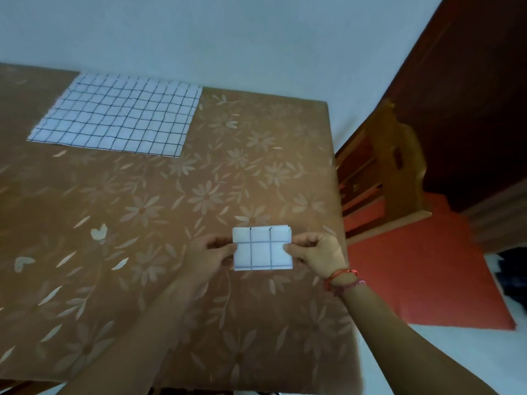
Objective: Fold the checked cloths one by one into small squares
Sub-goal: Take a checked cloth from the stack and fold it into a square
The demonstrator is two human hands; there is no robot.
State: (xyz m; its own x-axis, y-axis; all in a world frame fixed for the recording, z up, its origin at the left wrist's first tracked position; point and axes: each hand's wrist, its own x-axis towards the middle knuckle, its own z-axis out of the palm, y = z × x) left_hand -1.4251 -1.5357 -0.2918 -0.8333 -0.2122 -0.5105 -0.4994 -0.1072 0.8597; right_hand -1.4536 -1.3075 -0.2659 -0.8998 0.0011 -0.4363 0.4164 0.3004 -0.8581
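A small folded checked cloth [262, 248], white with dark grid lines, is held near the table's right front. My left hand [211, 252] pinches its left edge and my right hand [316, 253] pinches its right edge. Whether it rests on the tablecloth or hovers just above, I cannot tell. A larger checked cloth [119, 115] lies spread flat at the far left of the table, well away from both hands.
The table [142, 212] is covered by a brown floral tablecloth; its right edge runs close to my right hand. A wooden chair with a red cushion [413, 266] stands to the right. A pale wall is behind the table.
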